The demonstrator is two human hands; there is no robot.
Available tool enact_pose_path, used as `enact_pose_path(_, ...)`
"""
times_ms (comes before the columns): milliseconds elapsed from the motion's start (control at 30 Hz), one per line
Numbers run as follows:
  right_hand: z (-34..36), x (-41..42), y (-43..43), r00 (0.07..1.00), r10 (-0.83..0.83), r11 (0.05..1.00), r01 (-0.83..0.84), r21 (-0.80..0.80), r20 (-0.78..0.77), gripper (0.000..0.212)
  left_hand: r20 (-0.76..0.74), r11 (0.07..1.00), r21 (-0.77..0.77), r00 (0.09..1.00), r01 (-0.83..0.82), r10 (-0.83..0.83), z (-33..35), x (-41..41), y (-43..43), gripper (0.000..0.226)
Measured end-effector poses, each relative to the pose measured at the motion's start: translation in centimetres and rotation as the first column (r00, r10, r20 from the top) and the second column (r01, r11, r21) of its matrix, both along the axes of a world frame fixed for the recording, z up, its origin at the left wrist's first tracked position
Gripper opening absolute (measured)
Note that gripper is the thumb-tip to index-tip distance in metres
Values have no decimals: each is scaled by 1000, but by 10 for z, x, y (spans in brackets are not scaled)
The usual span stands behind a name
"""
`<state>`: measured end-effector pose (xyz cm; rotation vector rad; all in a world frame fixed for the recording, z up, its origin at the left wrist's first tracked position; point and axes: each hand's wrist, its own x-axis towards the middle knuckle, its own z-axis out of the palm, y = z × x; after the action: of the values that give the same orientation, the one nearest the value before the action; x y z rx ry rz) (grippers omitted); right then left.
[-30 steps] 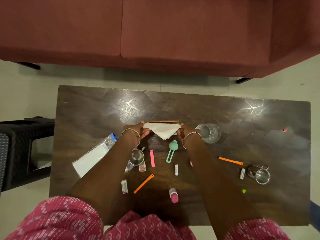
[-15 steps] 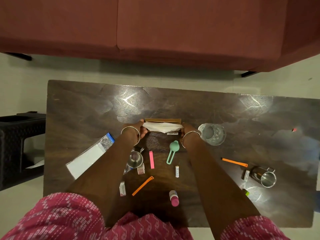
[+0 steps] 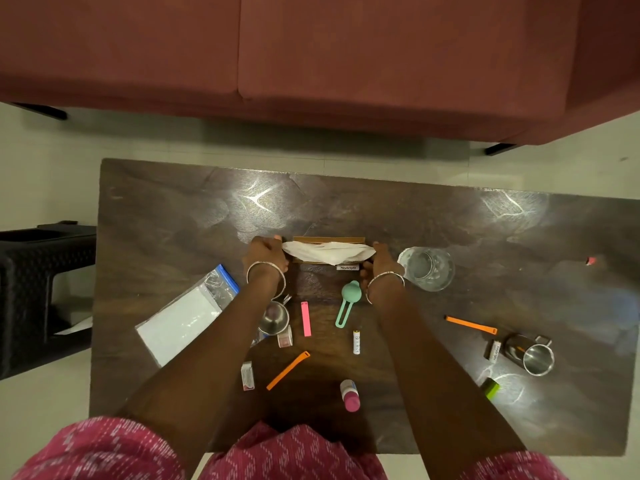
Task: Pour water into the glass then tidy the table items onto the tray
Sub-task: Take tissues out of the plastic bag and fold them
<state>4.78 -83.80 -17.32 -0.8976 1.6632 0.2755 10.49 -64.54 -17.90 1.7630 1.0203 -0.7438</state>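
White tissue (image 3: 329,252) was stretched over the wooden tray (image 3: 328,240) at the centre of the counter (image 3: 173,209), long axis left-right, equally near both hands. Head view only: left hand (image 3: 266,252) pinched its left end, right hand (image 3: 379,261) pinched its right end. The glass (image 3: 426,268), holding water, stood just right of the right hand.

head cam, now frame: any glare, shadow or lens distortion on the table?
Head view throughout: three star-shaped glare patches on the table, two toward the far edge, one beside the steel mug; the person's shadow darkens the near middle around the pink-capped bottle; the wide lens bows the sofa front edge.
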Motion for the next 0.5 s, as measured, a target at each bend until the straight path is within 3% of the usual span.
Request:
enact_pose_path(100,2,-2,2,1000,28,999,-27,-19,13,28,25,992,-128,1000,8,-5,1,-10,-4,8)
enact_pose_path(267,4,-3,6,998,61,998,-61,-13,24,22,-1,983,-182,1000,-7,7,-4,-17,1,5)
enact_pose_path(500,14,-12,8,996,51,999,-50,-19,73,44,19,982,-190,1000,2,2,1,-16,17,9)
